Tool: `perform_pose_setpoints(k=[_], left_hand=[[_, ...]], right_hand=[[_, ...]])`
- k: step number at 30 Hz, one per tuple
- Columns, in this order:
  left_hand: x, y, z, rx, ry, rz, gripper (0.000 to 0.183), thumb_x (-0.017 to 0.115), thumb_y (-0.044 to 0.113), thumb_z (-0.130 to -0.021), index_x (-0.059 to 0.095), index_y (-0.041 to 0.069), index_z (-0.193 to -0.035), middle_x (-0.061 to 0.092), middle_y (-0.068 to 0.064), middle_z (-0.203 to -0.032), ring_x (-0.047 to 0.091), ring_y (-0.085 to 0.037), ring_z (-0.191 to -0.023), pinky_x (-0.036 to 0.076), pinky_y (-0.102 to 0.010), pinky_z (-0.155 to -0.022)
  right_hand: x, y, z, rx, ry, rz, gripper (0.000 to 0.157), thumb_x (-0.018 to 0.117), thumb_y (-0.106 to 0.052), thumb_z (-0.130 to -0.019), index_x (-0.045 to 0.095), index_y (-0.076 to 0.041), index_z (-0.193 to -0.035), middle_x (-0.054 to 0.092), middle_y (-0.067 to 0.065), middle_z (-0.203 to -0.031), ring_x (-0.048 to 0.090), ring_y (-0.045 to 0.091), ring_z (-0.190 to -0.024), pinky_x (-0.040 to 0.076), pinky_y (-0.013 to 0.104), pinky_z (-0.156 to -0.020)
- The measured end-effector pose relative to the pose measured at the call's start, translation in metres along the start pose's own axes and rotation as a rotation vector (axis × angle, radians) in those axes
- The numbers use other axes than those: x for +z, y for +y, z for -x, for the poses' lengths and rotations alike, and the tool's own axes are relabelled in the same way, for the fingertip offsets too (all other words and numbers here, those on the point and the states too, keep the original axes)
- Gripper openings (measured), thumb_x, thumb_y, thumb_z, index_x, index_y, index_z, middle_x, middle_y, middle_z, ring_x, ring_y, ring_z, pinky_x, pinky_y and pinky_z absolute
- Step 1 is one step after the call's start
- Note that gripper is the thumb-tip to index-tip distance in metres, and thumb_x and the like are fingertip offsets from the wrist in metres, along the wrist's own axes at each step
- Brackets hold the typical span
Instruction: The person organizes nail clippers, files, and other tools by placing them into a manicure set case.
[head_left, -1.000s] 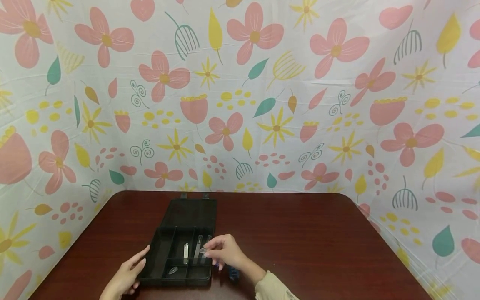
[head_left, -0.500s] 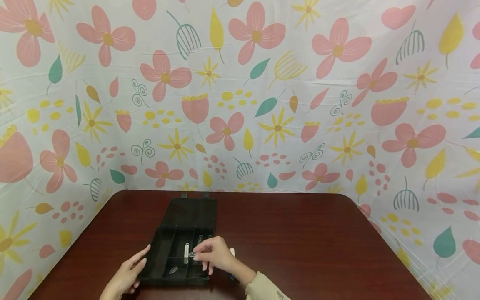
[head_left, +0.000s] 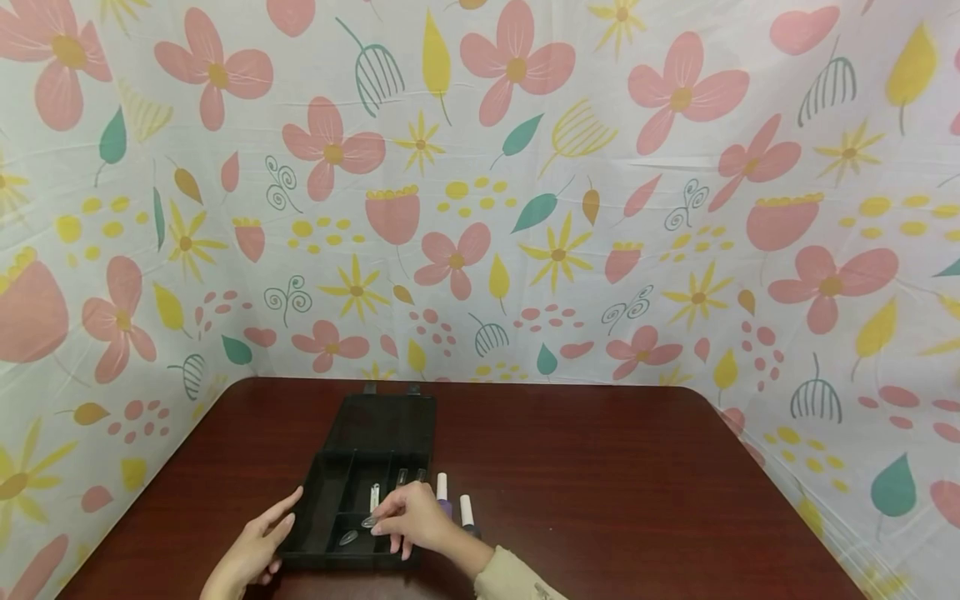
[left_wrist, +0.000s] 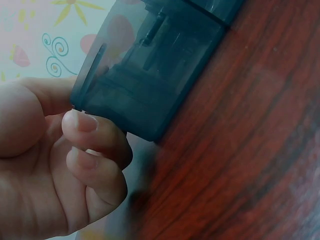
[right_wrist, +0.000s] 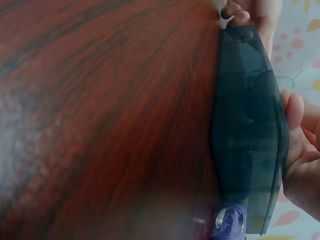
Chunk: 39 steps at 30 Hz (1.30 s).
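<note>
A dark translucent compartment box [head_left: 315, 500] lies with its lid [head_left: 388, 425] folded back. My right hand [head_left: 412, 517] is over its front compartments, thumb and finger pinching a small clear oval piece [head_left: 368, 522]. A similar clear piece [head_left: 348, 538] lies in a front compartment. Beyond the hand, a silver nail clipper [head_left: 375, 497] and slim dark strips [head_left: 402, 477] sit in upper compartments, partly hidden. My left hand [head_left: 255, 542] rests against the box's left side. In the left wrist view, its lower fingers [left_wrist: 97, 175] curl beside the box corner [left_wrist: 150, 120].
Right of the box stand two white-capped nail polish bottles, one purple [head_left: 445, 505] and one dark [head_left: 470, 529], both partly behind my right arm. A brown wooden table [head_left: 600, 483] lies beneath. Patterned fabric [head_left: 480, 208] hangs around its back and sides.
My right hand has moved left and slightly toward me with the clear piece, from the right-hand compartments to the front ones. The bottles have come into view. My left hand stays put.
</note>
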<state>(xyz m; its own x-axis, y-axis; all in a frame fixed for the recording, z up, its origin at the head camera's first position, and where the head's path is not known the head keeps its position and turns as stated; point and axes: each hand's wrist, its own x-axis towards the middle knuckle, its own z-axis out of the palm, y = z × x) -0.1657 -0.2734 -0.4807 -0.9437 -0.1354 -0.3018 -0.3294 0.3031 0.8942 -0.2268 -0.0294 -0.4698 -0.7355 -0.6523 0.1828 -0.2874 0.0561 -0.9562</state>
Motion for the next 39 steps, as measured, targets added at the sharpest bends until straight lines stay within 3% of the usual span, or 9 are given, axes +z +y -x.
perform_pose_setpoints(k=[4,8,14,19,27,29,39], left_hand=[[0.0,0.001,0.0,0.005,0.004,-0.004,0.048,0.043,0.022,-0.096,0.031,0.012,-0.141,0.04,-0.03,-0.119,0.039,-0.014,-0.043,0.035,-0.028,-0.041],[0.001,0.001,0.0,0.008,0.005,-0.005,0.047,0.042,0.021,-0.096,0.031,0.012,-0.141,0.039,-0.03,-0.12,0.039,-0.014,-0.043,0.035,-0.027,-0.041],[0.0,0.0,0.0,0.001,0.002,-0.004,0.047,0.042,0.021,-0.096,0.03,0.011,-0.141,0.038,-0.03,-0.12,0.039,-0.015,-0.043,0.036,-0.028,-0.042],[0.0,0.0,-0.001,-0.008,-0.007,-0.002,0.048,0.042,0.023,-0.096,0.029,0.011,-0.141,0.036,-0.031,-0.122,0.039,-0.014,-0.043,0.036,-0.028,-0.042],[-0.001,0.0,0.0,-0.006,-0.015,0.008,0.048,0.042,0.022,-0.096,0.029,0.011,-0.141,0.036,-0.031,-0.122,0.038,-0.014,-0.043,0.035,-0.028,-0.041],[-0.001,0.0,0.0,-0.006,-0.013,0.01,0.047,0.041,0.021,-0.096,0.029,0.011,-0.141,0.036,-0.031,-0.122,0.038,-0.014,-0.043,0.035,-0.028,-0.041],[0.0,0.0,0.0,-0.013,-0.018,0.029,0.047,0.041,0.02,-0.097,0.029,0.011,-0.141,0.035,-0.032,-0.122,0.037,-0.014,-0.044,0.035,-0.028,-0.042]], right_hand=[[0.002,0.0,-0.001,0.003,0.017,0.025,0.009,0.068,0.005,-0.074,0.066,0.008,-0.082,0.061,0.02,-0.06,0.053,0.019,-0.036,0.042,0.029,-0.032],[0.003,0.0,-0.002,0.014,0.035,0.036,0.012,0.069,0.007,-0.072,0.065,0.01,-0.084,0.062,0.018,-0.063,0.055,0.032,-0.04,0.042,0.026,-0.032],[0.004,-0.013,0.002,0.004,0.042,0.045,0.016,0.067,0.013,-0.071,0.062,0.015,-0.086,0.062,0.02,-0.066,0.053,0.043,-0.045,0.044,0.037,-0.035],[0.001,-0.024,0.005,-0.03,0.029,0.036,0.015,0.065,0.014,-0.072,0.062,0.016,-0.087,0.062,0.021,-0.067,0.054,0.041,-0.045,0.045,0.038,-0.037],[-0.006,-0.003,-0.002,-0.036,-0.014,0.04,0.017,0.066,0.012,-0.073,0.062,0.015,-0.089,0.063,0.022,-0.072,0.055,0.03,-0.045,0.044,0.028,-0.036],[-0.009,-0.003,-0.002,-0.027,-0.015,0.045,0.017,0.066,0.01,-0.073,0.063,0.014,-0.09,0.063,0.02,-0.073,0.056,0.033,-0.047,0.044,0.027,-0.037],[-0.023,-0.032,0.014,-0.062,-0.024,0.0,0.018,0.064,0.012,-0.075,0.06,0.019,-0.091,0.06,0.028,-0.076,0.053,0.039,-0.049,0.042,0.021,-0.039]])
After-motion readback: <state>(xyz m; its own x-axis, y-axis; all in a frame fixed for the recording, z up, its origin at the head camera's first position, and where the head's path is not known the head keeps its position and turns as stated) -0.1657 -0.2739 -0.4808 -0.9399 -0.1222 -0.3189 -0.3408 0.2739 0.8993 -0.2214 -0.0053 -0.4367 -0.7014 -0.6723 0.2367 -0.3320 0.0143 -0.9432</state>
